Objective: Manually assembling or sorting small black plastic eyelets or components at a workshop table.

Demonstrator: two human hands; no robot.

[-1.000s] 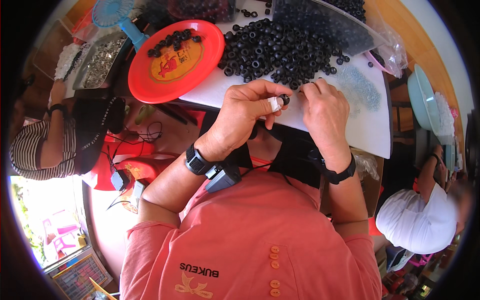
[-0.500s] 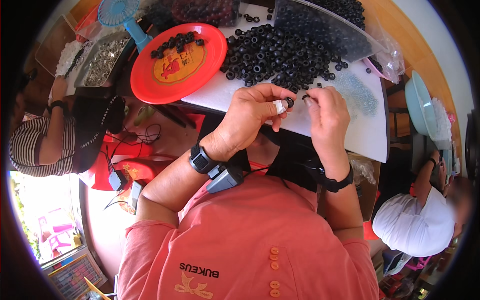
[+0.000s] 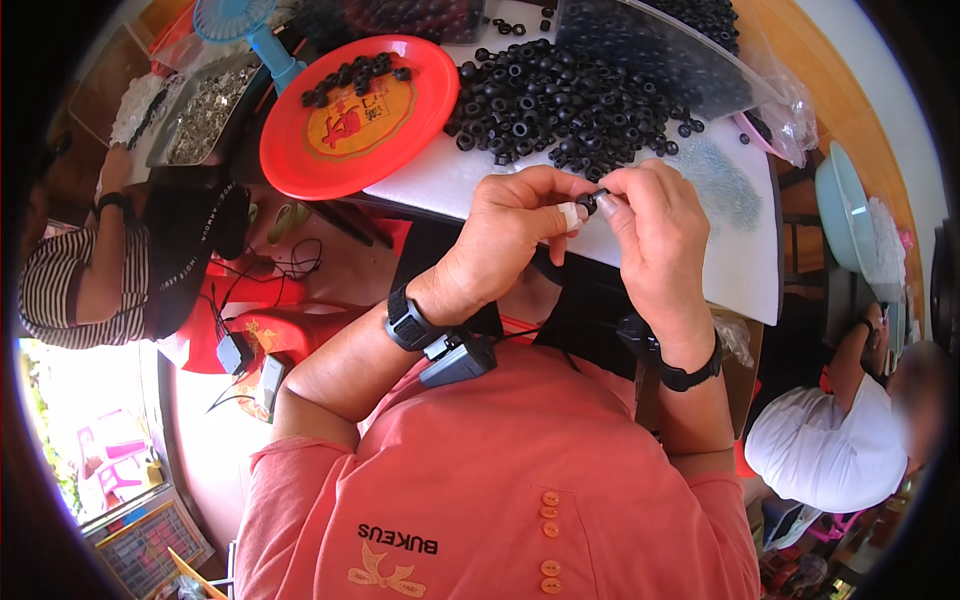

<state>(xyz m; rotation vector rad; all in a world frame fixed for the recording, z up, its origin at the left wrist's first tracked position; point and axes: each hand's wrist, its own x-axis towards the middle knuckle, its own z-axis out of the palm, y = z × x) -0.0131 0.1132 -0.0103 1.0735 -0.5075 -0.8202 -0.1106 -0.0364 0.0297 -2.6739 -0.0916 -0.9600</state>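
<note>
Between finger and thumb, my left hand point(image 3: 505, 235) pinches a small black ring-shaped part point(image 3: 585, 204). White tape wraps a digit of that hand. My right hand point(image 3: 660, 230) is closed on a tiny black piece point(image 3: 601, 194), held against the ring; its shape is mostly covered by fingertips. Just beyond both hands, a heap of black rings point(image 3: 545, 105) lies on the white tabletop point(image 3: 745, 275). To the left, a red plate point(image 3: 285, 165) carries a small group of black parts point(image 3: 350, 80). Clear bluish beads point(image 3: 725, 185) are spread right of the heap.
A clear plastic bin point(image 3: 670, 60) of black parts leans behind the heap. Far left are a blue fan point(image 3: 270, 55) and a tray of metal pieces point(image 3: 205, 115). A light blue basin point(image 3: 845, 205) stands at right. One person sits on each side.
My right hand has moved slightly left, bringing its tiny black piece up to the ring in my left hand. The fingertips of both hands now meet.
</note>
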